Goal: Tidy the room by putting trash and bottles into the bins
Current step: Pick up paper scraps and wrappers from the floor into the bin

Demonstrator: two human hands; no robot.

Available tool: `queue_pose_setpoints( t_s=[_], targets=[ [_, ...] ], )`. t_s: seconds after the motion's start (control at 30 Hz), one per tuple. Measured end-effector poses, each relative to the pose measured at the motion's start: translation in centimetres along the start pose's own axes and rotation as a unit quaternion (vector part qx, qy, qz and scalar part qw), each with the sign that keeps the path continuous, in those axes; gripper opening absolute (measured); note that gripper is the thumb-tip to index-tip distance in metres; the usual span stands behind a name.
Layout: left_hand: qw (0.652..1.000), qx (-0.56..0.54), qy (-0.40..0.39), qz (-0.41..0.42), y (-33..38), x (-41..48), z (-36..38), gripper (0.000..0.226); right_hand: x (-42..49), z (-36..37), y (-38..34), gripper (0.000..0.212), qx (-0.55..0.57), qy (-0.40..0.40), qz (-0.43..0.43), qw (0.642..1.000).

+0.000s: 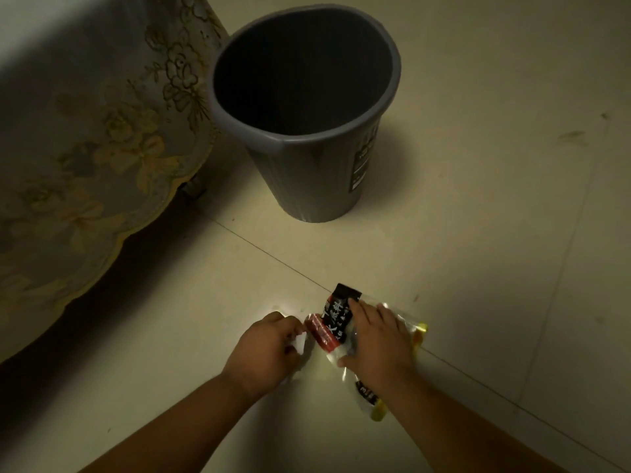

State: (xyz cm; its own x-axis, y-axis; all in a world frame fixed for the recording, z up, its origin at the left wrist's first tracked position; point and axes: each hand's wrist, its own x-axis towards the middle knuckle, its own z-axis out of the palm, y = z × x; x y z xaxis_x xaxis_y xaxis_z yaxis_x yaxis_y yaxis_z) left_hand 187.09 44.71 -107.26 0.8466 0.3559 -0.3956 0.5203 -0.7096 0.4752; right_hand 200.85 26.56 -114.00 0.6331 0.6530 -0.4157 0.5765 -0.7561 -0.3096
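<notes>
1. Looking down past our forearms, we see both hands low over the pale tiled floor (pixel 478 233), close together
2. Our left hand (pixel 263 349) is curled shut around a small white scrap of paper (pixel 300 339), which peeks out between the fingers, right at the floor
3. Our right hand (pixel 379 339) lies palm down on a clear plastic wrapper (pixel 336 331) with a black and red label and yellow edges; the fingers are spread over it and bent at the tips, pressing it to the floor, but we cannot tell whether they have closed around it
4. That wrapper lies across a tile joint, just beside the paper scrap
5. Farther off stands a grey plastic bin (pixel 307 131), upright on the floor, well apart from both hands; its inside is dark and we cannot make out anything in it
6. To the left of the bin hangs a lace cloth (pixel 95 138) with a yellow flower pattern, its scalloped edge draped down near the bin's rim
</notes>
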Motion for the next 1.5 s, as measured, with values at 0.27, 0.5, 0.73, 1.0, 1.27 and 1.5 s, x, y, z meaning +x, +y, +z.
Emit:
queue_pose_setpoints(
  t_s=[0.27,0.5,0.73,1.0,1.27,1.5],
  targets=[
    [1.000,0.001,0.005,0.006,1.5,1.4,-0.6,0.025,-0.9,-2.1,-0.1,0.028,0.033,0.046,0.009,0.998],
    [1.000,0.000,0.017,0.026,4.8,2.2,-4.6,0.030,-3.3,-7.3,1.3,0.035,0.136,0.082,0.075,0.985],
    [0.999,-0.038,0.014,0.035,10.6,-0.4,-10.8,0.033,-8.4,-16.3,0.4,0.033,0.182,0.079,0.101,0.975],
    [0.998,-0.042,0.032,0.032,18.5,-9.8,-25.4,0.032,-17.8,-33.4,-7.2,0.038,0.215,0.120,0.066,0.967],
    [0.990,-0.108,0.090,-0.005,26.2,-22.6,-45.3,0.032,-27.0,-52.3,-18.3,0.038,0.187,0.137,-0.003,0.973],
    [0.964,-0.131,0.216,-0.081,30.0,-36.4,-55.5,0.027,-34.5,-62.4,-27.3,0.040,0.192,0.132,-0.116,0.965]
  ],
)
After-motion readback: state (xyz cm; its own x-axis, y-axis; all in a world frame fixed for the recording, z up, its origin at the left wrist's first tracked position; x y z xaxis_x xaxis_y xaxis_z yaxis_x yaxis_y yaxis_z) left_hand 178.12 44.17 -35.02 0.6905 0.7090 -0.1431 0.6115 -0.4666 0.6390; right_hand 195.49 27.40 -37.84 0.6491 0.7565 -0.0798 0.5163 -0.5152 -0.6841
